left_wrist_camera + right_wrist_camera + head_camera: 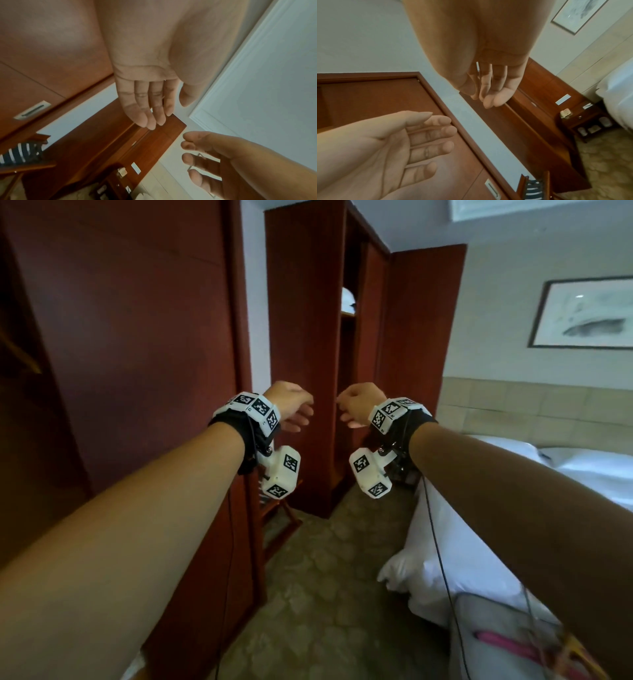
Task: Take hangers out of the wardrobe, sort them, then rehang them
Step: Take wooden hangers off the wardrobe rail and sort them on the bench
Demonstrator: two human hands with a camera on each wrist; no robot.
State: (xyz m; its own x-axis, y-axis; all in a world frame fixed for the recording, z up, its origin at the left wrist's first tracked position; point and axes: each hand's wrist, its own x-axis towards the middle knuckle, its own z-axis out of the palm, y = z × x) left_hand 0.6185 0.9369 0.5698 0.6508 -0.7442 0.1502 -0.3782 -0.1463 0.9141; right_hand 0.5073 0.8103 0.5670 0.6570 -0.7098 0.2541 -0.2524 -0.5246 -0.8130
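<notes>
I see no hanger plainly in any view. The red-brown wardrobe stands straight ahead, its door swung open to the right and a white bundle on its inner shelf. Both arms reach out at chest height in front of it. My left hand hangs relaxed with straight fingers and holds nothing. A hand's width to its right, my right hand also droops loosely, fingers extended and empty. Each wrist view shows the other hand, the right hand and the left hand, palm up with nothing in it.
A large red-brown panel door fills the left. A wooden luggage rack with a striped garment stands below it. A white bed lies on the right, a grey bag near its foot. Patterned carpet runs between.
</notes>
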